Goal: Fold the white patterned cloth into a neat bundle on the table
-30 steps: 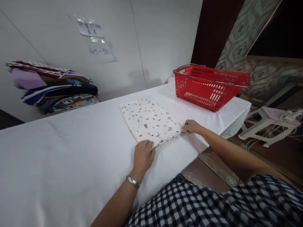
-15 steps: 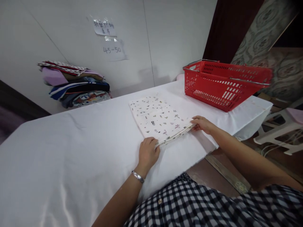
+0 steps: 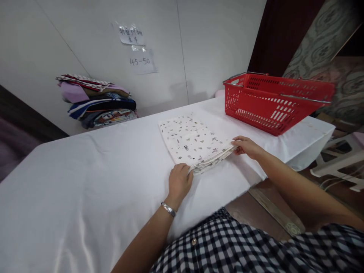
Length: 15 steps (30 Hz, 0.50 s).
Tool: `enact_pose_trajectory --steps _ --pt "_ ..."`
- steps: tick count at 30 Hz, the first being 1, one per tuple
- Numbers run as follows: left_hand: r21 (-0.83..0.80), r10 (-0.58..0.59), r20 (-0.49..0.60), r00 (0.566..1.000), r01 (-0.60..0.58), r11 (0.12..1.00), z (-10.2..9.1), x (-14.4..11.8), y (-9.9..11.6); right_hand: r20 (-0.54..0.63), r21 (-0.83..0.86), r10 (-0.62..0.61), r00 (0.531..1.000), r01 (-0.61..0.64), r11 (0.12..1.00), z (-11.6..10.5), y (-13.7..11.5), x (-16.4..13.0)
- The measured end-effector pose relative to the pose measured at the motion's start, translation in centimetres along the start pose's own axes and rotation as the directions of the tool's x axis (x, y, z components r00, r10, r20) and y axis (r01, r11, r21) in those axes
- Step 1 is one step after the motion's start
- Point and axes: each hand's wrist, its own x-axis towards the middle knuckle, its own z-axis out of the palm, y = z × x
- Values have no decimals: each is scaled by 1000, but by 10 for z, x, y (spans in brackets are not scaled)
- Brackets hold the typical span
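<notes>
- Both hands are set at the near corners of a folded printed cloth (image 3: 196, 142), one at each end of its stacked edge, so that the layers are kept aligned.
- At the far left, a pile of folded garments (image 3: 98, 100) is stacked against the wall, well apart from the work, where it is kept out of the way.
- On the wall above, two taped paper notes (image 3: 138, 49) are seen; the lower one reads "45-50", the upper cannot be made out.
- The left hand (image 3: 179, 181) is curled over the cloth's near left corner, fingers closed on the edge; a metal bracelet (image 3: 168, 209) is worn on that wrist.
- The folded printed cloth lies flat on the white-covered table (image 3: 71, 182), near its front edge, its layered open edge turned toward the person, presumably so the layers can be gripped.
- The right hand (image 3: 247, 146) is laid at the near right corner, fingers pinched narrowly on the cloth's edge.
- A red plastic shopping basket (image 3: 273, 106), handles down, stands beyond on the table's right end, near the cloth but not touching it.
</notes>
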Motion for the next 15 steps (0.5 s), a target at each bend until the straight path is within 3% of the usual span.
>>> enact_pose_trajectory --steps 15 --pt "-142 -143 11 990 144 979 -12 3 0 4 -47 -50 999 50 998 4 -19 0"
